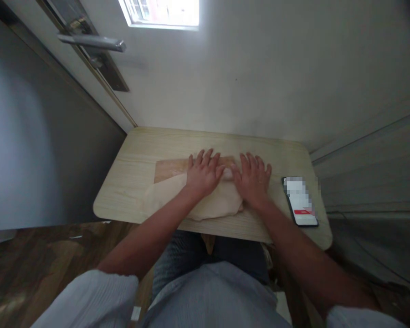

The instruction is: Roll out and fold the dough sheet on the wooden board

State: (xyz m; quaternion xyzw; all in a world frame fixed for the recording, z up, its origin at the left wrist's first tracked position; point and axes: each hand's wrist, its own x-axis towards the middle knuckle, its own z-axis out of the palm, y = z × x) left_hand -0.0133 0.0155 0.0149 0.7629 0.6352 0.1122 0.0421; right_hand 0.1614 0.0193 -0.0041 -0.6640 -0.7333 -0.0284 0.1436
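Note:
A cream-coloured soft sheet, possibly cloth point(218, 204), lies across the middle of the small table, its edges uneven. Under and behind it shows a flat tan-brown piece with a slight sheen point(171, 170); its material I cannot make out. My left hand point(205, 174) rests palm down on the sheet, fingers spread towards the far side over the tan piece. At the sheet's right end my right hand point(255, 178) lies flat, fingers apart and reaching onto the tabletop. Between the two thumbs is a pale, raised fold point(227, 173).
A phone with a lit screen point(300, 202) lies on the right of the light wooden table point(130, 177). The table's far edge meets a white door with a metal handle point(92, 42) and a bright window point(164, 12). A grey panel point(37, 136) stands at left.

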